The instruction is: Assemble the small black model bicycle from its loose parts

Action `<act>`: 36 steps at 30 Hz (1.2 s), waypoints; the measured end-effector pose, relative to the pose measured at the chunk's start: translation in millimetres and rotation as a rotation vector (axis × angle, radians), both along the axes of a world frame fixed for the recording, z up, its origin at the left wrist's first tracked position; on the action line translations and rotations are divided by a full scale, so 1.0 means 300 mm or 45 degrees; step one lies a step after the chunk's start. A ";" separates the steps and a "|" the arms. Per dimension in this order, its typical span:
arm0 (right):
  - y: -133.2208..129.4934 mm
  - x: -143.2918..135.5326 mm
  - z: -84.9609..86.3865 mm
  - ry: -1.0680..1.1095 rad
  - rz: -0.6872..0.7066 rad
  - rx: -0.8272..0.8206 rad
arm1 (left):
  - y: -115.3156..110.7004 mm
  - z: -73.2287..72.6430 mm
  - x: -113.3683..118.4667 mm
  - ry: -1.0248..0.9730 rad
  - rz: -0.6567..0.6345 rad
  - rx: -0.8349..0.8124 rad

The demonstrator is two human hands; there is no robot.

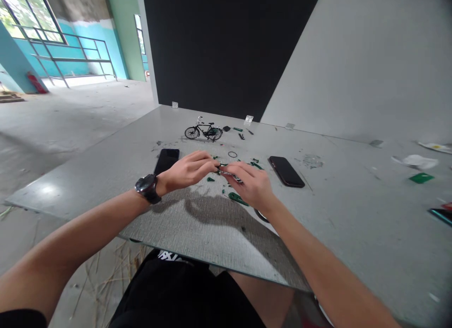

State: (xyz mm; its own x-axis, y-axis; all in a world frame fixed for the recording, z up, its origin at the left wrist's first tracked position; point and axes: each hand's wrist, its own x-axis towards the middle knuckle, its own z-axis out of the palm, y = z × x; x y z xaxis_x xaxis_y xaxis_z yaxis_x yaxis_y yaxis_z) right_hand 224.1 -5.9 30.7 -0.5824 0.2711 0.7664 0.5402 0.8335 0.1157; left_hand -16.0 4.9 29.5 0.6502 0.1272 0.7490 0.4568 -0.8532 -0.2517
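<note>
Above the middle of the table, my left hand (192, 170) and my right hand (252, 184) meet at the fingertips. Both are closed in a pinch. A small dark part (219, 168) shows at the left fingertips, mostly covered by the fingers. Between the right thumb and fingers lies a thin silvery piece (226, 172), too small to identify. Small green parts lie around and under the hands, among them a long green piece (238, 198). A thin dark ring (232, 154) rests just beyond the fingers. Partly hidden below my right wrist is a round silvery-rimmed thing (261, 216).
A black model bicycle (204, 130) stands farther back, with small loose parts (238, 129) to its right. One phone (166, 160) lies by my left hand, another phone (286, 172) to the right. A green packet (421, 178) lies far right. The grey table (106, 163) meets an upright panel (219, 50) behind.
</note>
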 end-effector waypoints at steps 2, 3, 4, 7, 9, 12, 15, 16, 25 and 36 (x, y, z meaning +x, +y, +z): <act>0.000 0.001 0.001 0.016 0.015 0.016 | -0.001 0.001 0.002 -0.022 -0.027 0.022; 0.000 0.001 0.001 0.026 0.022 0.019 | -0.001 0.002 0.003 -0.030 -0.038 0.021; -0.001 0.000 0.002 0.038 0.027 0.018 | 0.000 0.003 0.003 -0.036 -0.043 0.010; -0.003 -0.002 0.002 0.080 0.045 -0.009 | 0.007 0.000 0.004 -0.056 -0.031 -0.052; -0.003 -0.003 0.001 0.102 0.060 -0.043 | 0.015 -0.006 0.003 -0.075 -0.025 -0.100; 0.003 0.000 -0.004 0.098 0.079 -0.089 | 0.026 -0.016 0.003 -0.061 -0.023 -0.167; 0.010 0.006 -0.007 0.070 0.081 -0.135 | 0.026 -0.015 0.003 0.002 -0.011 -0.174; 0.011 0.007 -0.008 0.059 0.073 -0.153 | 0.024 -0.013 0.003 0.022 -0.004 -0.167; 0.011 0.009 -0.011 -0.026 0.012 -0.124 | 0.005 0.009 -0.007 0.156 0.151 0.067; 0.010 -0.002 -0.028 -0.187 -0.176 0.144 | 0.006 -0.002 0.009 0.181 0.242 0.155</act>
